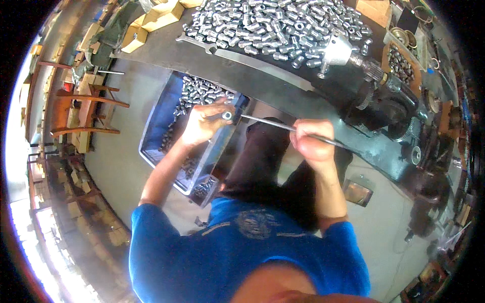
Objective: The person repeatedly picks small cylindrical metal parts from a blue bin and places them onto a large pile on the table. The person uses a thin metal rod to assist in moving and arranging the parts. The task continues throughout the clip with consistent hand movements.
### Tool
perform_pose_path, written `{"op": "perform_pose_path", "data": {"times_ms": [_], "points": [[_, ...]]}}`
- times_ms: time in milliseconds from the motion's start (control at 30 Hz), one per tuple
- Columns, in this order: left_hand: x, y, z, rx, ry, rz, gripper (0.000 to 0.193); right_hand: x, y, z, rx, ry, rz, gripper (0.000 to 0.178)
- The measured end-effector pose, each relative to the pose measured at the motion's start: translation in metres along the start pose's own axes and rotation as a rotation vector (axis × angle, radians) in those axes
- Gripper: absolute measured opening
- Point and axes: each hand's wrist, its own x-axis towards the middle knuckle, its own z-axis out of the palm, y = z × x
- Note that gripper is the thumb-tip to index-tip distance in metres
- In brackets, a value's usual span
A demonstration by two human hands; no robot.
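Workshop bench (262,65) heaped w/ small metal sleeves (273,22); left hand (204,123) pinches one sleeve (227,115), right hand (314,141) fisted round thin rod (268,122), tip seemingly touching it, blue bin (156,121) below fingers.

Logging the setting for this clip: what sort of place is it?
Probably a small metalworking shop: a heap of small metal fittings on the workbench, a dark motor-driven machine, and a blue bin of more fittings.

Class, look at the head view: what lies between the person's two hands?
A thin grey metal rod spans the gap, from the small silver cylindrical fitting in the left hand to the right hand.
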Motion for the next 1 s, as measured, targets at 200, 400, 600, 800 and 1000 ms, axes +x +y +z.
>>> {"op": "perform_pose_path", "data": {"times_ms": [200,400,600,800,1000], "points": [[-0.009,-0.007,0.005,-0.086,0.007,-0.136,0.027,0.000,-0.004,0.014,-0.009,-0.040,-0.080,0.041],[-0.008,-0.007,0.013,-0.012,0.005,-0.208,0.028,-0.001,-0.006,0.019,-0.082,-0.028,-0.026,0.038],[-0.001,-0.004,0.016,0.018,-0.039,-0.133,0.029,-0.002,-0.008,0.023,-0.205,-0.047,-0.046,0.036],[0.000,0.000,0.006,0.223,-0.141,-0.008,0.024,-0.002,-0.001,0.016,-0.100,-0.068,-0.031,0.032],[-0.004,0.013,-0.013,-0.255,-0.070,-0.197,0.028,-0.002,0.006,-0.006,0.185,-0.084,0.132,0.027]]}}
